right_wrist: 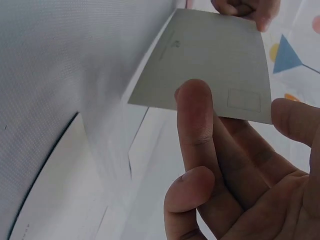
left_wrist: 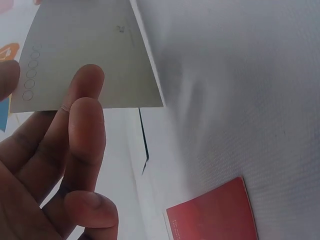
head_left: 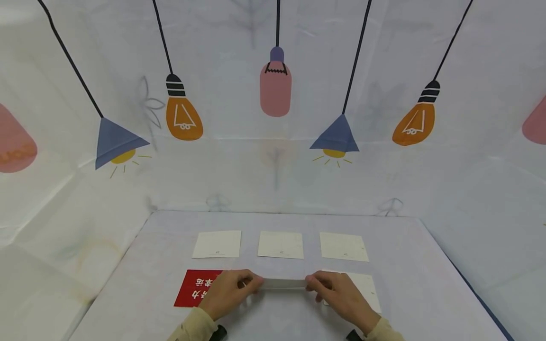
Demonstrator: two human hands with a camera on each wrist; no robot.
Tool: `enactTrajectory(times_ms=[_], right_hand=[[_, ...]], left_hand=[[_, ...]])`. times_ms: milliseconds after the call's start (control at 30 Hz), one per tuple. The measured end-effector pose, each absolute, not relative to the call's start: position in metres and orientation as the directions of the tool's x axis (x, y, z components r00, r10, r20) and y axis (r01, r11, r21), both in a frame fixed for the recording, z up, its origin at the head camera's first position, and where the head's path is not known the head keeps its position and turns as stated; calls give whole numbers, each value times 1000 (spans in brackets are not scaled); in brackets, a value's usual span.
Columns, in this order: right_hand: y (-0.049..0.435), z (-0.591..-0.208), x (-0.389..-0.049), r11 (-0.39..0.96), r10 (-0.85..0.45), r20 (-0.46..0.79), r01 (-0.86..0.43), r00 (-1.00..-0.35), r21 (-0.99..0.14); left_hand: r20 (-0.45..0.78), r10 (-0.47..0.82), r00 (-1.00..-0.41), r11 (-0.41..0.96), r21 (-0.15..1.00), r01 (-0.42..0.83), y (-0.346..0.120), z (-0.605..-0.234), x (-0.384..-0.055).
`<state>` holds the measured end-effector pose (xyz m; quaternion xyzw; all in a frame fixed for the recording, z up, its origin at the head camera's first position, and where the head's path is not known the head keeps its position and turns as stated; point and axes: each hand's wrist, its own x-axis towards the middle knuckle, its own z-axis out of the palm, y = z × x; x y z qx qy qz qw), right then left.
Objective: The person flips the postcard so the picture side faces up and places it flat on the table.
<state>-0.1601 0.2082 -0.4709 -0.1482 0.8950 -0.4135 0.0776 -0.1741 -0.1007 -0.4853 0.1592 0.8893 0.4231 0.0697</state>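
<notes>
Between both hands a pale postcard (head_left: 284, 283) is held up above the table, seen nearly edge-on from the head. My left hand (head_left: 230, 291) pinches its left end between thumb and fingers, and my right hand (head_left: 339, 293) pinches the right end the same way. In the left wrist view, a row of small circles and a tiny mark show on the postcard (left_wrist: 112, 60). The right wrist view shows a printed stamp box near a corner of the postcard (right_wrist: 220, 60). A red card (head_left: 187, 291) with white characters lies partly behind my left hand.
Three white cards lie in a back row: left (head_left: 217, 244), middle (head_left: 280, 245) and right (head_left: 343, 246). Another white card (head_left: 366, 289) lies partly under my right hand in the head view. The white table (head_left: 281, 220) meets a lamp-patterned cloth wall (head_left: 239, 175).
</notes>
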Motion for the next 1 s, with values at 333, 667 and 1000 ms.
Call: enactTrajectory(times_ms=[333,667,1000], right_hand=[[207,-476,-151,605,-387,74,-313,-919,-732],[206,-494,-150,602,-404,148,-384,-903,-700],[201,-493,-149,661,-392,127,-375,-911,-650]], left_hand=[[39,349,-936,594,763,254,-108,-486,-170],[72,391,-917,639,697,327,-111,-493,-169],[145,351,-925,733,572,368,-99,-500,-166]])
